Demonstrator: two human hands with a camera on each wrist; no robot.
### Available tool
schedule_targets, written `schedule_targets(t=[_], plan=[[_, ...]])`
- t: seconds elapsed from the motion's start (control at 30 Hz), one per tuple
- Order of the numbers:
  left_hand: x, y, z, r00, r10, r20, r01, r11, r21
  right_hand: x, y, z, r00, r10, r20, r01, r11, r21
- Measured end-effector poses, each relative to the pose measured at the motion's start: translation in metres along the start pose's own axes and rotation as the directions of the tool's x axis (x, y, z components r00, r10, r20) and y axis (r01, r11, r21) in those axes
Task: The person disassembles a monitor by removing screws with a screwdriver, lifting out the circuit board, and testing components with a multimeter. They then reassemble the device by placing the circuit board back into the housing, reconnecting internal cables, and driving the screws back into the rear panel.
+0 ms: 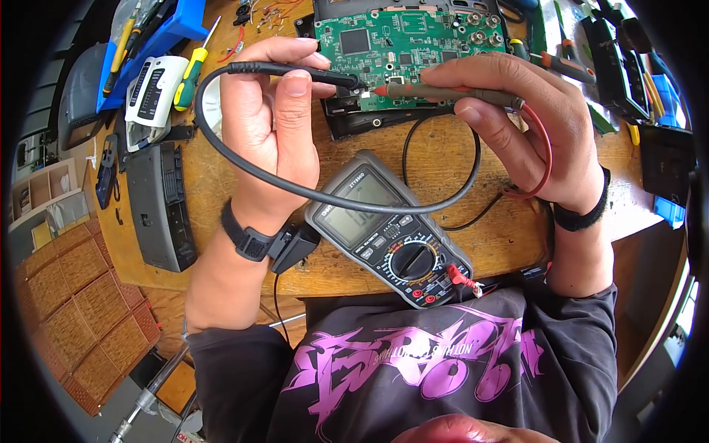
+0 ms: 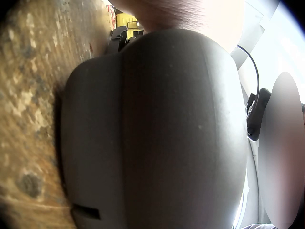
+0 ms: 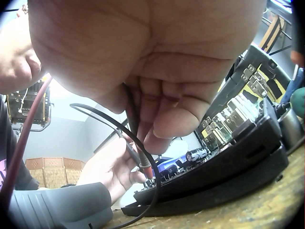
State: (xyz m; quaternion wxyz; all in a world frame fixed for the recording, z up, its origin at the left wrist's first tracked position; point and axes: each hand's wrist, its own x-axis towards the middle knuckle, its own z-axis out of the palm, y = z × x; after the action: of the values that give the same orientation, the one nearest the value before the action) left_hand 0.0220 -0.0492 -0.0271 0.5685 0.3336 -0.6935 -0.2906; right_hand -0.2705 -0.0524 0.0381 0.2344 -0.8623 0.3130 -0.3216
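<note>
Upper centre of the frame, the left hand (image 1: 269, 122) pinches a black probe (image 1: 334, 77), the right hand (image 1: 543, 111) a red probe (image 1: 425, 91), at the green board (image 1: 377, 65): apparently mid-measurement. Next calls for holding both steady and reading the multimeter (image 1: 391, 235); contact is hard to tell.

Left hand (image 1: 275, 144) grips a black probe (image 1: 330, 76), right hand (image 1: 565, 129) a red probe (image 1: 439, 91), tips together at the green circuit board (image 1: 373, 63). Multimeter (image 1: 402, 240) observed nearer, on the wooden bench (image 1: 509, 244).
</note>
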Motion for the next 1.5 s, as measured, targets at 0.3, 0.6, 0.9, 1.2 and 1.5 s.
schedule_targets(t=[0.3,0.6,0.9,1.2,1.5], plan=[[-0.0002,0.0000,-0.0002,1.000,0.007,0.009,-0.007,1.000,0.012,0.0001,-0.0013,0.0001,1.000,0.005,0.000,-0.005,1.000,-0.003],[0.0001,-0.0002,0.0000,1.000,0.005,-0.002,-0.005,1.000,0.008,0.0002,-0.0030,0.0001,1.000,0.018,-0.023,-0.018,1.000,-0.003],[0.0003,-0.0017,-0.0010,0.999,0.016,-0.036,-0.016,1.000,0.007,-0.0002,-0.0010,0.0024,0.996,0.056,-0.067,-0.057,0.998,-0.022],[0.0005,-0.0014,-0.0030,0.999,-0.006,-0.041,0.008,0.999,0.047,0.0000,-0.0002,0.0023,0.997,0.039,-0.066,-0.044,0.996,-0.072],[0.0006,-0.0017,-0.0020,0.999,0.001,-0.053,0.002,0.999,0.047,0.0000,-0.0015,0.0025,0.996,0.051,-0.073,-0.055,0.997,-0.054]])
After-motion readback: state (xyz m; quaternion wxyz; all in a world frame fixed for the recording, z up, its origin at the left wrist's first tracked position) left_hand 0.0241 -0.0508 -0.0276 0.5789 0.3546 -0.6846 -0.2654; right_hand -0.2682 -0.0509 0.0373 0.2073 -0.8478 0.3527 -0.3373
